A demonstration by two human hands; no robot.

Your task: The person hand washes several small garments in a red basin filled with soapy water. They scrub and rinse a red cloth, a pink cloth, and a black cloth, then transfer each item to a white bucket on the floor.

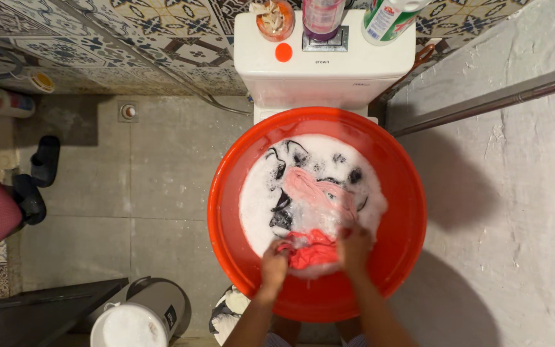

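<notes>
So you've got both hands down in the big orange basin [226, 193], which sits right in front of the white toilet cistern [325, 71]. Your left hand [273, 265] has its fingers curled tight around one end of the coral-red cloth [313, 252], and your right hand [354, 247] is bunched on the other end, fingers closed into the fabric too, so the cloth is scrunched up between the two hands at the near edge of the suds. The soapy water [258, 205] fills the bottom of the basin with white foam, and a lighter pink garment [319, 193] lies in the middle of it, just beyond your hands, with bits of dark clothing [282, 215] poking through the foam to the left and at the back. On top of the cistern there's a small orange cup [275, 19], a pinkish bottle [322, 18] and a white and green bottle [390, 19] side by side. Down on the grey floor to your left sits a grey bucket with white stuff in it [139, 318], well apart from the basin, and a pair of black slippers [36, 180] lies further off by the left wall.
</notes>
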